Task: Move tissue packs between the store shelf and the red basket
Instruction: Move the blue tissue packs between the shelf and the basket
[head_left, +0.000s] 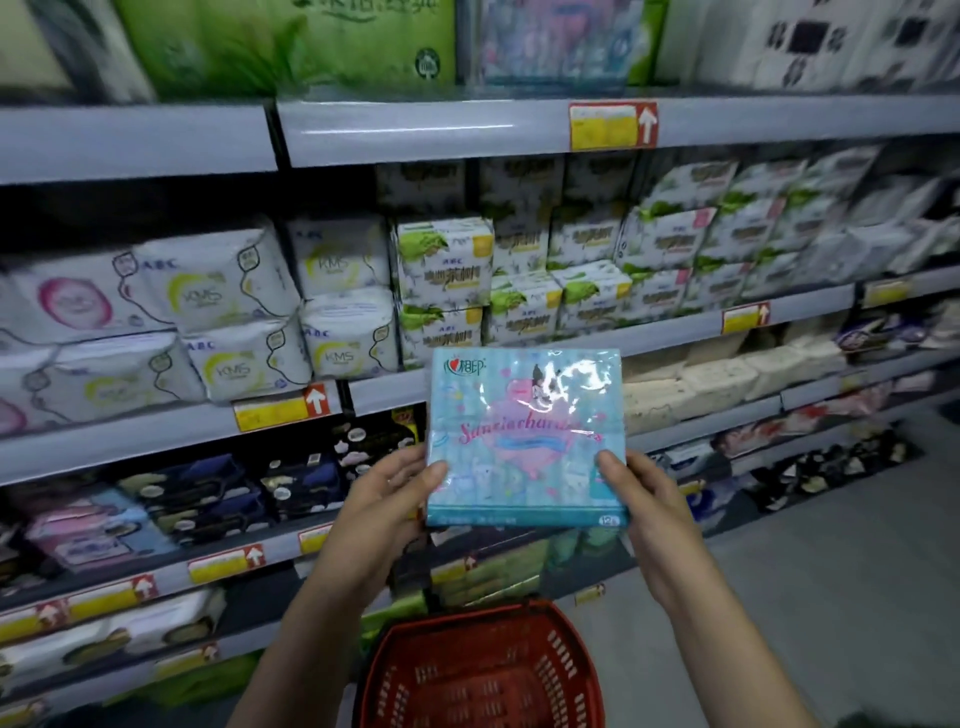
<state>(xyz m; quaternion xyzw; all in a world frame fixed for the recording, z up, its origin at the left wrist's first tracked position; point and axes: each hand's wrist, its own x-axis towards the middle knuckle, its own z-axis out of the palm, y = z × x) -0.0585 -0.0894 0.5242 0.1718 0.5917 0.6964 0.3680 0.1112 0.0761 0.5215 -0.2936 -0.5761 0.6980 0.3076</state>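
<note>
I hold a flat light-blue tissue pack (524, 436) with pink lettering upright in front of the store shelf (415, 130). My left hand (387, 499) grips its lower left edge, thumb on the front. My right hand (644, 493) grips its lower right edge the same way. Below both hands the red basket (483, 670) stands on the floor, and its visible inside looks empty. The pack hangs well above the basket's rim.
Grey shelf boards with yellow and red price tags (613, 124) run across the view. White and green wrapped packs (447, 270) fill the middle shelf, dark and pink packs (208, 499) the lower ones. Grey floor (831, 571) lies to the right.
</note>
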